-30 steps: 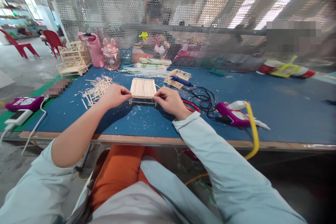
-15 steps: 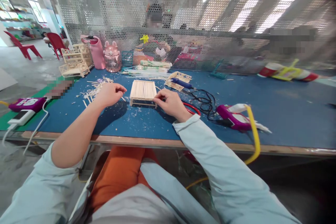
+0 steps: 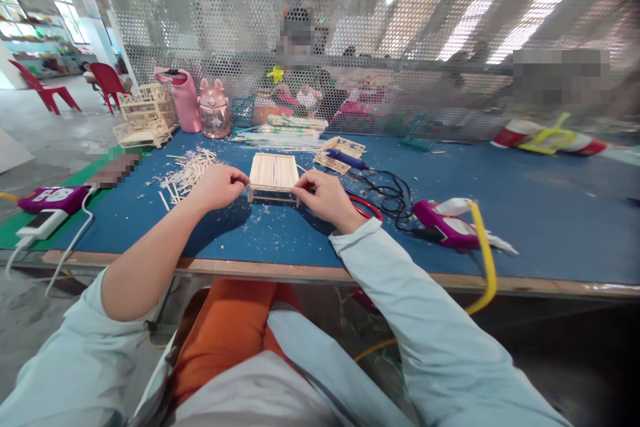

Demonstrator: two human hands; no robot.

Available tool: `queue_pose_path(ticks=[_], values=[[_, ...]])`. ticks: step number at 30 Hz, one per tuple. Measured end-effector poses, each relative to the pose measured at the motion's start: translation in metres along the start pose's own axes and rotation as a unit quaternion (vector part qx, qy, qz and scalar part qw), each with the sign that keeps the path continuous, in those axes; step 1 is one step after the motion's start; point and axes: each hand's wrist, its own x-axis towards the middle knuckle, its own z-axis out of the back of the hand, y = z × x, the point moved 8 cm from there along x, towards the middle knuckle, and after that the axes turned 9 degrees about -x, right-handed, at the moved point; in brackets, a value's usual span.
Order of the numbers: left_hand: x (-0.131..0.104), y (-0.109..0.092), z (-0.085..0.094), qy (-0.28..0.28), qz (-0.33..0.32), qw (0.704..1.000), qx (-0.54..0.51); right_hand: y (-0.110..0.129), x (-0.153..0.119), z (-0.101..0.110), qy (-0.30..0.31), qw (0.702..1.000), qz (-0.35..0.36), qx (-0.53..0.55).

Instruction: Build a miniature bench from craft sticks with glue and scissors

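Note:
A small slatted wooden stand point(image 3: 274, 171), built of thin pale sticks on short legs, stands on the blue tabletop point(image 3: 280, 240) in front of me. My left hand point(image 3: 220, 187) is at its left front corner, thumb and fingertips pinched together against the edge. At the right front corner my right hand point(image 3: 326, 197) pinches the stand's edge between thumb and forefinger. Whether a thin stick lies between my left fingertips cannot be made out. Loose short sticks point(image 3: 200, 167) are heaped just behind my left hand, with shavings scattered around.
A blue-handled corded tool point(image 3: 346, 159) rests against a small stick frame point(image 3: 356, 145). Its black cable point(image 3: 393, 193) trails toward a purple socket block point(image 3: 447, 227). Stick models point(image 3: 145, 121), a pink bottle point(image 3: 186, 103) and a pink jar point(image 3: 214, 113) line the back left, before a perforated metal screen point(image 3: 400, 33).
My left hand has moved right, from beside the stand to its left front corner. My right hand and the stand have stayed in place.

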Motion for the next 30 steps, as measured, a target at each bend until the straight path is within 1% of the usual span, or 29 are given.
queue_pose_path(ticks=[9,15,19,21,24,25,26,27,28,30], values=[[0.000,0.003,-0.005,0.009,0.008,0.999,-0.036,-0.001,0.000,-0.001,0.001,1.000,0.004,-0.005],[0.000,0.003,0.003,-0.044,0.026,0.992,-0.116,0.004,-0.001,0.002,-0.023,0.999,0.031,-0.023],[-0.001,-0.002,0.006,-0.073,0.007,0.985,-0.158,0.006,-0.002,0.002,-0.023,0.998,0.045,-0.029],[0.000,0.000,0.002,-0.064,0.019,0.976,-0.209,0.007,-0.002,0.001,-0.021,0.998,0.045,-0.030],[0.002,0.009,-0.009,-0.031,0.070,0.948,-0.309,0.006,-0.002,0.000,-0.018,0.998,0.043,-0.030],[0.002,0.011,-0.012,-0.020,0.083,0.941,-0.326,0.006,-0.001,0.000,-0.017,0.999,0.042,-0.029],[0.002,0.012,-0.014,-0.018,0.087,0.941,-0.327,0.005,-0.001,0.000,-0.017,0.999,0.041,-0.029],[0.002,0.012,-0.012,-0.032,0.078,0.948,-0.308,0.005,-0.001,0.000,-0.016,0.999,0.039,-0.029],[0.002,0.010,-0.007,-0.064,0.057,0.958,-0.275,0.005,-0.001,0.000,-0.015,0.999,0.038,-0.029],[-0.002,-0.002,0.007,-0.150,-0.025,0.972,-0.177,0.004,-0.001,0.000,-0.012,0.999,0.032,-0.031]])
